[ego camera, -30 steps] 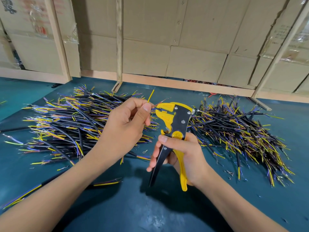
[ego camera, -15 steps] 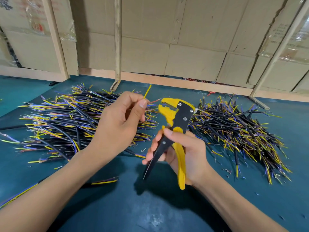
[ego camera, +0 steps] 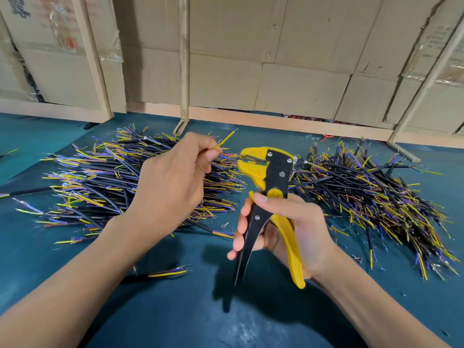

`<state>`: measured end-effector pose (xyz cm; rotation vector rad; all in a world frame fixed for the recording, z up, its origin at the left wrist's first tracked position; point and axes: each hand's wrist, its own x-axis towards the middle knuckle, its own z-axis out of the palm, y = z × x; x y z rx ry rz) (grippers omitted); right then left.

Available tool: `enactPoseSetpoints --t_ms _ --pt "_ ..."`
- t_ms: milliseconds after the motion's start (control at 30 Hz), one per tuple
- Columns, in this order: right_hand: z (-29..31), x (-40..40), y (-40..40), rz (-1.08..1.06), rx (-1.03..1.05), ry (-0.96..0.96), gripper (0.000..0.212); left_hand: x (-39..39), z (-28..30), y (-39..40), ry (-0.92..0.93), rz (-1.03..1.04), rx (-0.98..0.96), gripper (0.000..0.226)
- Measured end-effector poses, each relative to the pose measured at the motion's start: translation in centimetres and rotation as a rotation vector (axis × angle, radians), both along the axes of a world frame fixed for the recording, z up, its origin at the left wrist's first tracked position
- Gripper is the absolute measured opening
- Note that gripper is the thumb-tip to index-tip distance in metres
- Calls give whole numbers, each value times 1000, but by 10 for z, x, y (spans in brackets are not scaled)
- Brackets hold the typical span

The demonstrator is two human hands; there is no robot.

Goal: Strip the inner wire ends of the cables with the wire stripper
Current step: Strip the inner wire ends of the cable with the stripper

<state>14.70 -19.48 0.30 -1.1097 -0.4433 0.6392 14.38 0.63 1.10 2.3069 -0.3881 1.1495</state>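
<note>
Head view, left hand [ego camera: 173, 182] pinching yellow wire [ego camera: 225, 140], right hand [ego camera: 288, 229] gripping wire stripper [ego camera: 271, 197], its mouth seemingly empty

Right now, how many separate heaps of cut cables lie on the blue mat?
2. One heap lies behind the left hand; the other heap lies behind the right hand gripping the wire stripper. A few loose cables lie apart from both.
</note>
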Motion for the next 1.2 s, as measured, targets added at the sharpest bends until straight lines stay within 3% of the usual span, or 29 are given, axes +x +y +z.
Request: enactPoseSetpoints --t_ms 333,633,767,967,1200 --pt "0 -3 2 7 0 17 25 0 -2 2 -39 -45 11 14" --pt "2 -5 4 21 -31 9 22 -3 2 -1 -113 -5 167 10" --pt "3 -5 5 16 -43 17 18 -3 3 -2 -131 2 189 20" --pt "3 -5 4 -17 -25 20 19 -4 3 -3 -143 -16 163 9" --pt "1 -5 5 -29 -29 10 19 -5 2 -4 -134 6 150 31"
